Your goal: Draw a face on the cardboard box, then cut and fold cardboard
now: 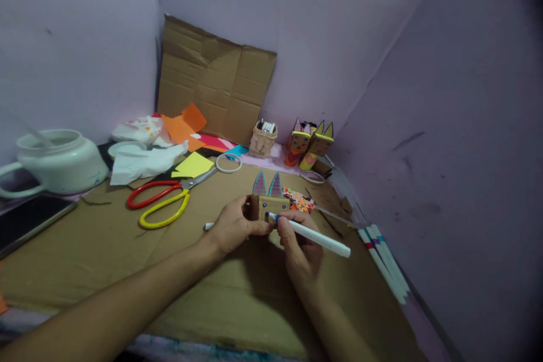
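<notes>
A small cardboard animal figure with two pointed purple ears edged in blue stands upright on the cardboard sheet. My left hand is closed around its left side, thumb across the lower front. In my right hand is a white marker with a blue band, held like a pen. Its tip meets or nearly meets the front of the figure, below the drawn eyes. Behind the figure lies flower-patterned paper. Another white pen pokes out by my left wrist, mostly hidden.
Scissors with red and yellow handles lie open on the left. Beyond are yellow paper, a pen holder and two finished-looking animal figures. Several markers line the right edge. A white pot and phone sit far left.
</notes>
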The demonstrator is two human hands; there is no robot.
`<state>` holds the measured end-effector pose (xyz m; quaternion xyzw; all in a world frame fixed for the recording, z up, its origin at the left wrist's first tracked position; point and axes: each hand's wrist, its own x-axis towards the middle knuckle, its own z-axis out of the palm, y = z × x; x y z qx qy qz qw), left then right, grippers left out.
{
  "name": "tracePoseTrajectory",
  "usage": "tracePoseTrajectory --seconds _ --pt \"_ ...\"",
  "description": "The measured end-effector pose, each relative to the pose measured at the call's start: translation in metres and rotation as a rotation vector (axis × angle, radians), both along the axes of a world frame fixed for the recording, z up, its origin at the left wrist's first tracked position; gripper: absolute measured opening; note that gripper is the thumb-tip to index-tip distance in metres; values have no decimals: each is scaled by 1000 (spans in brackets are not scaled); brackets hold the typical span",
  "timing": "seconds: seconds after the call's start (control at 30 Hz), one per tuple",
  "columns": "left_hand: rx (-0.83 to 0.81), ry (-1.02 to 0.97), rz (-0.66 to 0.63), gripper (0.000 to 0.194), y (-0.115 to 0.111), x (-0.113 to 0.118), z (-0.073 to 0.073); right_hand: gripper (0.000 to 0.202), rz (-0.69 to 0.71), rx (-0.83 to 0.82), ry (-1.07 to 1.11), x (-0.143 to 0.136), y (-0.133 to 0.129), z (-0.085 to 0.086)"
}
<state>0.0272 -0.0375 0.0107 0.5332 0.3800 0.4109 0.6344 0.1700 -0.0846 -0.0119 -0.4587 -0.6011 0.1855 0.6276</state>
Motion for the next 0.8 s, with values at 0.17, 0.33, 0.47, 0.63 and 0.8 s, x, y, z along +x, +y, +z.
tracePoseTrajectory --seconds 0.17,0.33,0.47,0.63,0.8 --pt "9 5 2 52 1 0 -2 10 -6 -7 -18 -1 0 1" --pt "7 -2 -3 52 0 0 -1 11 -27 -10 -3 -2 0 2" --pt "-1 -7 -2 51 -1 0 1 11 -27 -11 5 -2 -1 3" --pt "-3 1 6 51 -1 -1 1 9 -18 -7 -15 -1 -2 4" --pt "2 -5 3 54 -2 -1 3 10 -14 -15 -16 -1 -2 3"
